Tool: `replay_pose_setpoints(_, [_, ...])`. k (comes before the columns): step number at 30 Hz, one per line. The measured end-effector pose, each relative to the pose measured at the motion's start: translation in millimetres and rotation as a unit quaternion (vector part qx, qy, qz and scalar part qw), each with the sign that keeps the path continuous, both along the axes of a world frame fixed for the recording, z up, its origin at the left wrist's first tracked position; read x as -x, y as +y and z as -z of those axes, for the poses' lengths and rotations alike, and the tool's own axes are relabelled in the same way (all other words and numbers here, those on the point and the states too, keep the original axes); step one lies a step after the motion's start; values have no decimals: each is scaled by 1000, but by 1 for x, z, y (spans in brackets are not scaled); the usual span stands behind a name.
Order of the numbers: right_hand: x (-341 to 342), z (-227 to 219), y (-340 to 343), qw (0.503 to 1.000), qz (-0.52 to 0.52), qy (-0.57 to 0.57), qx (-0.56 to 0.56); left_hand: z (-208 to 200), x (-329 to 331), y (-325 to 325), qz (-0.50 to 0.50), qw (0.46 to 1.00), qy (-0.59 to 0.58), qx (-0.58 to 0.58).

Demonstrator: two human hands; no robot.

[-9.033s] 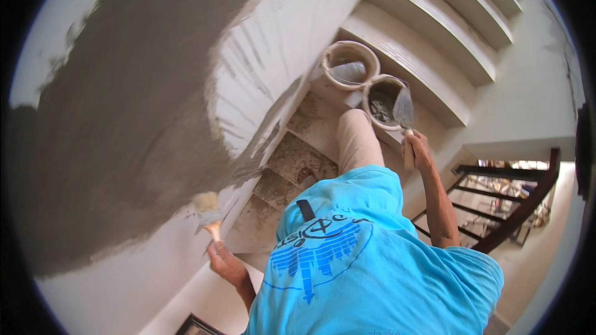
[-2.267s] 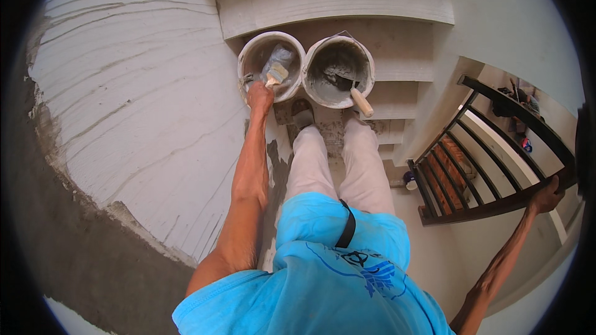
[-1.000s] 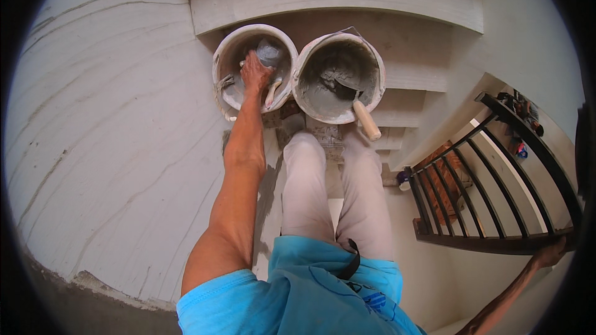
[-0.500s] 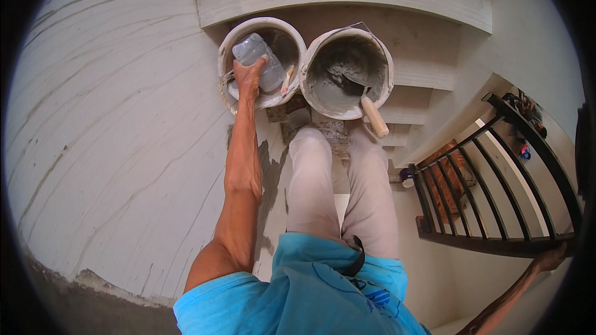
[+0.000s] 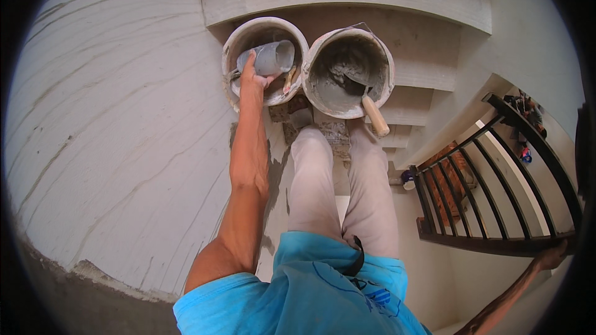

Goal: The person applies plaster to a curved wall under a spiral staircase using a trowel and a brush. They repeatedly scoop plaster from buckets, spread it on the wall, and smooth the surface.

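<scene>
Your left hand (image 5: 252,79) clasps a plastic bottle (image 5: 268,57) left of the mortar bucket (image 5: 388,68), your right hand (image 5: 550,257) the railing (image 5: 490,245) rightward, likely for balance.

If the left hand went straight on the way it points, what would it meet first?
Past the translucent grey plastic container it holds, the left hand would probably meet the far inner wall of the round whitish left bucket; depth is unclear.

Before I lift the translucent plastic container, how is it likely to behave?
The translucent container looks thin-walled, so probably light and slightly squeezable. Its glossy sides might slip in the left hand. Its rounded body could roll if released.
</scene>
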State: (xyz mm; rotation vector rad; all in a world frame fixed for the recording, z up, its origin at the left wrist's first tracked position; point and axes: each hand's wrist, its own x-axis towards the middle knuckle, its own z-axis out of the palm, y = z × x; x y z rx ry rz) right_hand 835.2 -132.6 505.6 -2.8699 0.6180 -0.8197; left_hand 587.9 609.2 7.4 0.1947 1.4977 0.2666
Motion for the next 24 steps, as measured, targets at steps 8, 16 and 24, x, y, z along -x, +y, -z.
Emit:
replay_pose_setpoints(8, [-4,-1,-5,1000,0,4,2,72,-22,-27,-129,983,122,-41])
replay_pose_setpoints(16, [-8,2,-6,1000,6,7,1,89,-17,-32,-130,983,125,-40])
replay_pose_setpoints(24, [-9,7,-7,1000,7,9,-8,31,-9,-27,-154,987,37,-10])
